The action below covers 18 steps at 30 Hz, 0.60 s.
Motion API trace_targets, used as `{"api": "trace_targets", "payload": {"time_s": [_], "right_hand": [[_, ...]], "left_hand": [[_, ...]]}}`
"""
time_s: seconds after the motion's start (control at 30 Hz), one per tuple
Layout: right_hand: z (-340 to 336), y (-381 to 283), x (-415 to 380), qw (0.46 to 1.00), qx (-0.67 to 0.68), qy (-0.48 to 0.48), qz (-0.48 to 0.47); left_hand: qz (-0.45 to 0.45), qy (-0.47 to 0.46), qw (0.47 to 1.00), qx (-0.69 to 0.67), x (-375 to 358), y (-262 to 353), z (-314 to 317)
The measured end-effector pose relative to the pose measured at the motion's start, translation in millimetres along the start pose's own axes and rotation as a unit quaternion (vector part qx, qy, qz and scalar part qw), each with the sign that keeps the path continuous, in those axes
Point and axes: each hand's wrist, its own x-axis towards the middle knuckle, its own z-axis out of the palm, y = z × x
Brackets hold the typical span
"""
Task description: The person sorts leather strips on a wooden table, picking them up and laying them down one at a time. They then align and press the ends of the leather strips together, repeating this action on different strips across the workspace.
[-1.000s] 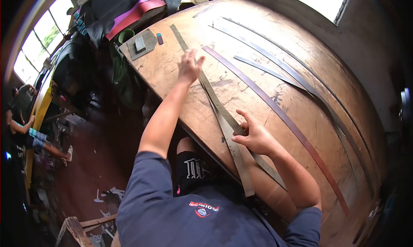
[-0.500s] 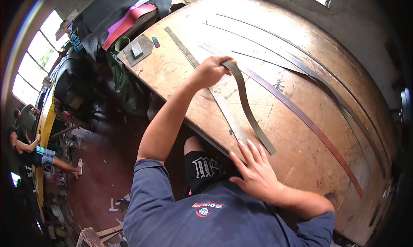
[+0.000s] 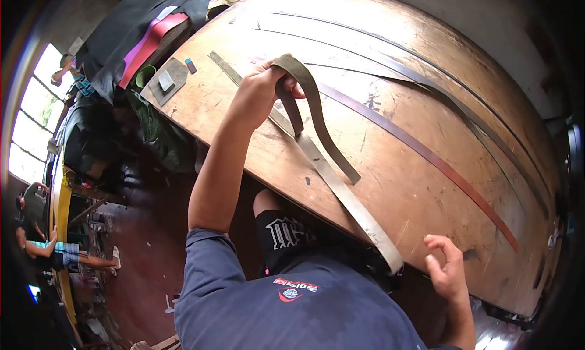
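My left hand (image 3: pixel 259 94) is closed around a long olive-brown strap (image 3: pixel 326 140), raised above the table. The strap loops over the hand; one end falls by the fingers and the other hangs toward the tabletop. Beneath it, a long flat metal straightedge (image 3: pixel 347 194) lies slanted across the table, its near end at the edge by my body. My right hand (image 3: pixel 448 268) is near the table's front edge, fingers bent and apart from the thumb, with nothing visible in it. A reddish-brown strip (image 3: pixel 426 152) lies between the olive strap and several darker strips (image 3: pixel 451 106).
The wooden table (image 3: pixel 390 210) has a dark plate with a grey block (image 3: pixel 166 80) and a small lighter-shaped item (image 3: pixel 191 65) at its far left corner. Black and pink sheets (image 3: pixel 155 39) are piled beyond. Other people (image 3: pixel 46 246) are at the far left.
My left hand has turned, folding the strap into a loop. My right hand has moved right, away from the straightedge and strap end. The straightedge now reaches closer to my body.
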Motion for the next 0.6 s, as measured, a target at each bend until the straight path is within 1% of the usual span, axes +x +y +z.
{"api": "trace_targets", "payload": {"time_s": [0.03,0.07,0.13,0.2,0.23,0.27,0.33,0.37,0.4,0.43,0.47,0.5,0.53,0.6], "right_hand": [[1,-9,0,0.997,-0.058,-0.036,-0.020],[11,-1,-2,0.993,-0.076,-0.080,-0.050],[45,-8,1,0.960,-0.223,-0.119,-0.121],[89,6,4,0.939,-0.307,-0.048,-0.144],[104,16,7,0.934,-0.315,0.008,-0.166],[105,17,9,0.934,-0.314,0.009,-0.169],[107,14,13,0.952,-0.257,0.010,-0.167],[102,7,14,0.943,-0.258,0.044,-0.203],[98,3,12,0.944,-0.257,0.049,-0.199],[91,3,8,0.984,-0.123,0.049,-0.116],[82,1,3,0.998,0.015,0.048,-0.030],[67,-7,4,0.998,0.007,0.063,-0.024],[44,-29,3,0.997,-0.004,0.030,0.077],[13,-32,-3,0.994,-0.099,0.036,0.004]], "left_hand": [[-0.006,0.012,1.000,-0.006,-1,2,5],[-0.005,0.012,1.000,-0.007,-1,4,9],[0.004,0.009,1.000,-0.024,-1,7,13],[0.009,0.026,0.999,-0.019,2,11,13],[0.012,0.041,0.999,-0.014,2,13,12],[0.015,0.042,0.999,-0.011,2,14,11],[0.007,0.076,0.997,-0.015,3,13,8],[0.005,0.081,0.996,-0.020,5,11,6],[0.001,0.085,0.996,-0.027,6,9,2],[-0.001,0.074,0.996,-0.044,7,7,-3],[-0.003,0.064,0.996,-0.061,8,6,-8],[-0.006,0.056,0.996,-0.073,8,4,-11],[-0.007,0.050,0.995,-0.085,8,1,-13],[-0.011,0.045,0.992,-0.114,8,-4,-16]]}}
